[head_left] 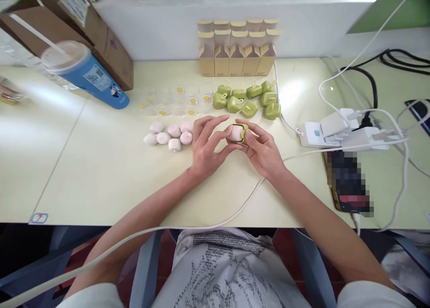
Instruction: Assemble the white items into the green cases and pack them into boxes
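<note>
Both my hands meet over the middle of the cream table point(83, 173). My left hand point(206, 144) and my right hand point(262, 149) pinch one small item point(238, 132) between their fingertips: a pale pink rounded piece set into a green shell. Just left of my hands lie several loose pink pieces point(169, 136). Behind my hands sit several green shells with small loops point(248, 99). A row of clear plastic trays with yellow dots point(178, 101) stands to their left.
Small tan cartons point(237, 52) line the back wall. A blue cup with a lid point(85, 72) and a cardboard box point(101, 34) lie at the back left. White power strips point(339, 133), cables and a blurred phone point(349, 182) crowd the right side.
</note>
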`<state>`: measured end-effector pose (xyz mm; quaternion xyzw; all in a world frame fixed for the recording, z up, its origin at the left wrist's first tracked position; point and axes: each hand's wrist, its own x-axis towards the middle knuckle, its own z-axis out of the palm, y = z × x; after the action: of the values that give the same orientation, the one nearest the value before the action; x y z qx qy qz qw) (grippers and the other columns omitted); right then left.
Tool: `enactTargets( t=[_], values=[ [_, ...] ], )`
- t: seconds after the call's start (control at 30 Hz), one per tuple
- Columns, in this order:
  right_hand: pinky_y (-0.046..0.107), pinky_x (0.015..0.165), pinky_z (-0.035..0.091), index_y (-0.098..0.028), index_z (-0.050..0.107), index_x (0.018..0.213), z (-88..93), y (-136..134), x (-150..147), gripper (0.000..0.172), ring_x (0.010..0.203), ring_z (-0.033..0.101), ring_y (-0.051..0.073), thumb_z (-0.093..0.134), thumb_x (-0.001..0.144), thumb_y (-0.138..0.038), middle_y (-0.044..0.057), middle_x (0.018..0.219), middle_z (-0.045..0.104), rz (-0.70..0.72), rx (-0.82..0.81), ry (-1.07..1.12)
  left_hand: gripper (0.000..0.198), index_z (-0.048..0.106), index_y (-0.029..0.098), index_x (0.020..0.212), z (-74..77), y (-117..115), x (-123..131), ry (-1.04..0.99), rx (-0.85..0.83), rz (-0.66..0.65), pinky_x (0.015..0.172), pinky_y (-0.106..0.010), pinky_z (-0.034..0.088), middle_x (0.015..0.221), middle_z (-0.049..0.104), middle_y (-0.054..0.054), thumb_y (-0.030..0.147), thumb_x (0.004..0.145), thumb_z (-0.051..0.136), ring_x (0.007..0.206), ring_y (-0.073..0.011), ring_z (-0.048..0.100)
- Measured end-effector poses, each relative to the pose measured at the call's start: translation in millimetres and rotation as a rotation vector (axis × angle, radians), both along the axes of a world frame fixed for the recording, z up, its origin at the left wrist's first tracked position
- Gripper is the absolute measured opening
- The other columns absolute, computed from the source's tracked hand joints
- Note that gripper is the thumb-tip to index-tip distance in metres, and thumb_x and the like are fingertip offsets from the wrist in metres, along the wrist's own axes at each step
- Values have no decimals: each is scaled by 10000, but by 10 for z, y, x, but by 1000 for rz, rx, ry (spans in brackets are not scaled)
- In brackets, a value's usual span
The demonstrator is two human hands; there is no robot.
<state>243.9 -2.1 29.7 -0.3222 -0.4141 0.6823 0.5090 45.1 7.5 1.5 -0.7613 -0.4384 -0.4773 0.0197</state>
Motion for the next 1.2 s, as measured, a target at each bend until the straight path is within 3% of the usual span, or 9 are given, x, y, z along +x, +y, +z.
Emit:
enactTargets(
  t=[0.13, 0.3, 0.5, 0.67, 0.77, 0.93, 1.0, 1.07, 1.2],
  values=[
    [433, 1084, 734, -303, 801, 1145, 21, 35, -40, 516, 1053, 879, 216, 1018, 810, -631, -30, 1094, 889, -123, -11, 41, 178, 779, 267, 1196, 39, -75, 59, -12, 68, -38, 1080, -553, 599, 1324, 846, -120, 399, 1083, 741, 1275, -340, 731],
    [440, 1065, 741, -287, 729, 1069, 22, 51, -74, 600, 1035, 885, 221, 1053, 730, -660, -31, 1064, 883, -114, -9, 32, 651, 504, 202, 1695, 91, -139, 155, -19, 43, -141, 1290, -584, 512, 1618, 694, -215, 335, 1077, 657, 1557, -378, 645],
    [414, 1089, 727, -290, 697, 961, 53, 70, -27, 553, 993, 864, 183, 1047, 736, -654, -58, 1019, 864, -222, 48, 16, 541, 566, 224, 1572, 64, -187, 153, 21, 51, -194, 1274, -575, 545, 1433, 816, -161, 205, 1031, 566, 1346, -310, 793],
    [469, 1137, 705, -293, 713, 983, 108, 26, -31, 539, 1023, 867, 203, 1068, 726, -609, -56, 1013, 863, -142, 48, -39, 866, 259, 202, 1800, 90, -178, 101, 36, 2, -240, 1366, -602, 472, 1786, 526, -216, 165, 994, 572, 1692, -341, 510],
    [445, 1134, 703, -284, 714, 963, 89, 31, -39, 521, 1046, 863, 190, 1059, 746, -608, -54, 1035, 864, -160, 34, -7, 926, 155, 211, 1843, 52, -199, 109, 62, 39, -288, 1384, -594, 467, 1803, 500, -222, 119, 1006, 539, 1698, -324, 507],
    [416, 1067, 725, -288, 665, 934, 77, 132, 45, 556, 1039, 870, 201, 1053, 736, -633, -61, 1020, 858, -228, 28, 23, 779, 362, 213, 1783, 52, -270, 162, 78, 200, -331, 1225, -538, 619, 1521, 772, -180, 69, 1029, 496, 1395, -274, 782],
    [426, 1056, 731, -290, 664, 953, 82, 137, 59, 556, 1033, 872, 209, 1033, 753, -655, -55, 1028, 861, -218, 17, 6, 715, 449, 231, 1737, 89, -254, 144, 54, 229, -305, 1121, -517, 670, 1427, 819, -166, 87, 1040, 513, 1318, -279, 816],
    [427, 1068, 730, -287, 693, 990, 77, 113, 43, 536, 1017, 870, 200, 1021, 775, -653, -51, 1043, 862, -191, 4, 0, 691, 465, 240, 1728, 120, -211, 96, 41, 209, -253, 1096, -527, 677, 1451, 804, -181, 126, 1051, 543, 1381, -307, 788],
    [436, 1084, 730, -276, 767, 1099, 50, 71, 6, 547, 1032, 872, 201, 1016, 787, -651, -30, 1076, 870, -112, 2, -21, 824, 281, 215, 1832, 96, -147, 34, 98, 96, -294, 1310, -600, 552, 1717, 603, -231, 140, 1055, 547, 1660, -334, 558]
  ],
)
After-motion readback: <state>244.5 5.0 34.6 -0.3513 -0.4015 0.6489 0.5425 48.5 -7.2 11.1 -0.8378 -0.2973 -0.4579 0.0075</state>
